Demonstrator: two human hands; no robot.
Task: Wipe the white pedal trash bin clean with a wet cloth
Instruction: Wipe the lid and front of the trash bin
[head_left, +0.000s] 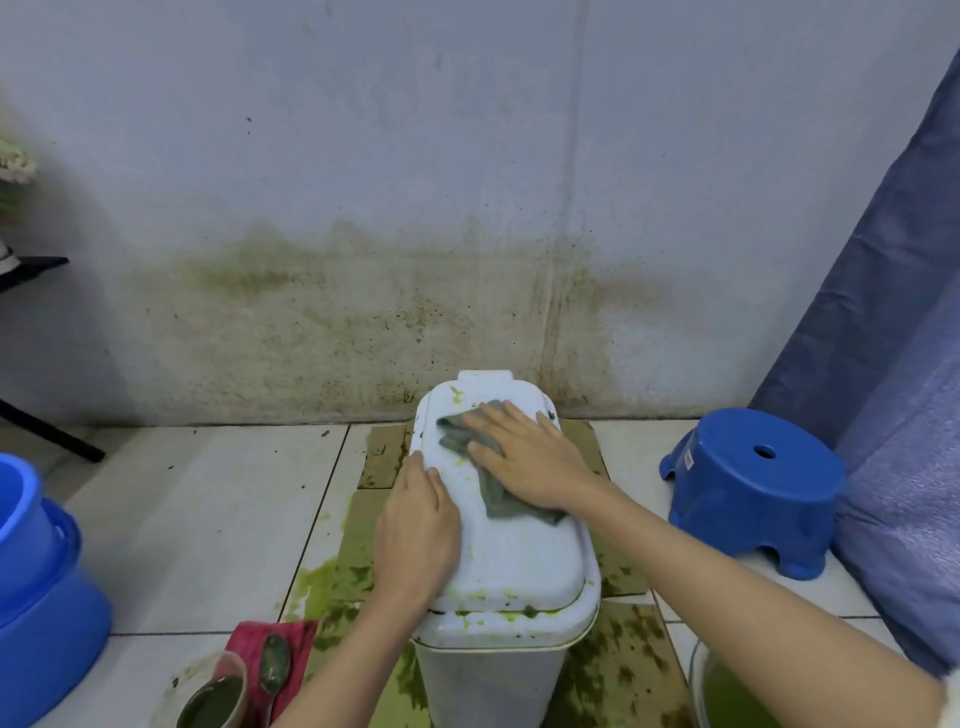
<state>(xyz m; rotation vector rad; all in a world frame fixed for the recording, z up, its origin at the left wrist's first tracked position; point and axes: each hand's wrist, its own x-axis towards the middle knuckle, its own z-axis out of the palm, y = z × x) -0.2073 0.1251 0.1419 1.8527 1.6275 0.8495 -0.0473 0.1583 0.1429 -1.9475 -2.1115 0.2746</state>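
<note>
The white pedal bin (511, 597) stands at the centre of the view, lid closed, on stained cardboard (631, 670) against the wall at twelve o'clock. The right hand (524, 460) lies flat on the lid, fingers spread and straight, pressing the grey cloth (493, 499) down; the cloth bunches out from under the palm toward six o'clock and past the fingertips at ten. The left hand (418, 530) rests open on the lid's nine o'clock edge, fingers together and pointing to twelve. Green specks dot the lid's far end and its near rim. A blue stool (753, 488) sits at three o'clock, a blue tub (41, 597) at nine. At seven, a spoon (272, 673) lies on a red rag (249, 642) beside a cup of green sludge (210, 701).
</note>
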